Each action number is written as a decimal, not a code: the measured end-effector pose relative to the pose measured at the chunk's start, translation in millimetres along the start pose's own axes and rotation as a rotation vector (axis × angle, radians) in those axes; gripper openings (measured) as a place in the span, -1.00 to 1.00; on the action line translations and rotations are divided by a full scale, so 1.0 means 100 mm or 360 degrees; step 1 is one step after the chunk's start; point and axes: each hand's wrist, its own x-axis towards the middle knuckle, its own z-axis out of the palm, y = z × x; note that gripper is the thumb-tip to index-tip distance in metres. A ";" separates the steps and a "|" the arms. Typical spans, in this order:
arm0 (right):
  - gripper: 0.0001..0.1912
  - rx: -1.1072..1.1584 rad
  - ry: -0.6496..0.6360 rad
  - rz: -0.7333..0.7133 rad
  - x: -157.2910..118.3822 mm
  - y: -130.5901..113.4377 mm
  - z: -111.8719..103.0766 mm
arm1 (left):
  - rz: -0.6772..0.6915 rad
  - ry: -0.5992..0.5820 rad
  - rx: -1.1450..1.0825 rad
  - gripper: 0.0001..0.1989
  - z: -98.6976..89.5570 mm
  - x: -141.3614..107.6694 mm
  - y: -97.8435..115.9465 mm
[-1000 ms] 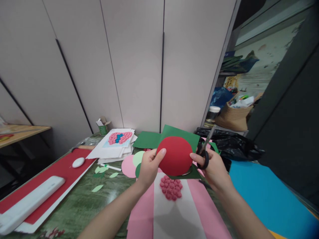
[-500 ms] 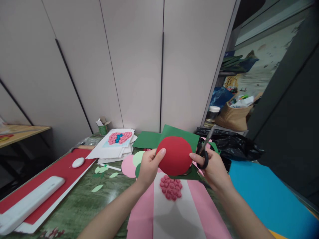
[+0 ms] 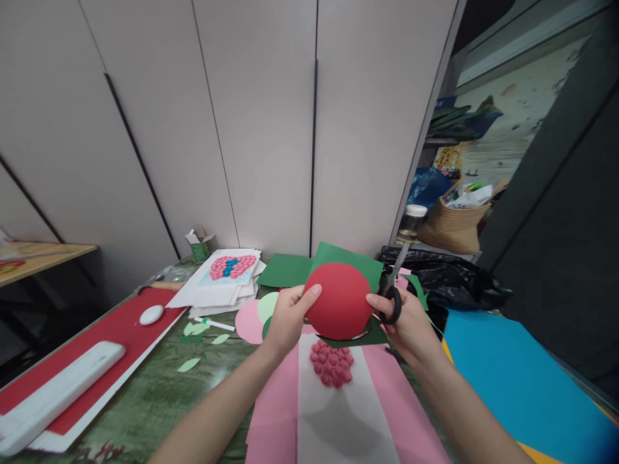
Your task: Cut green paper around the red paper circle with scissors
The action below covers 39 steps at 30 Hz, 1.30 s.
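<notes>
A round piece of red paper (image 3: 338, 301) is held up between both hands, above the table. My left hand (image 3: 289, 316) pinches its left edge, with the thumb on the front. My right hand (image 3: 403, 319) grips the right edge between thumb and fingers and also holds black-handled scissors (image 3: 397, 274), blades pointing up. Below the red paper, a cluster of pink paper rosettes (image 3: 331, 365) lies on a white sheet (image 3: 338, 425) over pink paper (image 3: 275, 412). Green paper (image 3: 358, 263) shows behind the red piece.
Left are a stack of white sheets (image 3: 213, 290), pale green paper leaves (image 3: 188, 365), red paper (image 3: 97, 341) and a long white device (image 3: 62, 393). At the right lie blue paper (image 3: 522, 374) and a black plastic bag (image 3: 464, 283). Tall cabinet doors (image 3: 261, 129) stand behind.
The red paper and both hands have shifted slightly left and up. The scissors in my right hand now point more upright.
</notes>
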 end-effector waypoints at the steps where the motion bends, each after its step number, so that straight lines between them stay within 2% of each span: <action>1: -0.68 -0.0017 0.0006 -0.0001 0.00 0.00 0.00 | -0.0005 0.0003 -0.0013 -0.67 0.00 0.00 0.00; 22: -0.64 -0.0116 0.0063 -0.0003 0.00 0.01 -0.01 | -0.0054 0.0079 -0.0005 -0.64 0.04 -0.01 0.04; 34: -0.65 -0.0126 0.0050 0.0011 0.00 0.01 -0.01 | -0.0006 -0.0015 0.0009 -0.67 -0.01 0.00 -0.01; 39: -0.68 -0.0131 0.0048 0.0003 0.00 0.03 -0.03 | 0.0021 0.0038 0.0031 -0.67 0.03 -0.01 -0.01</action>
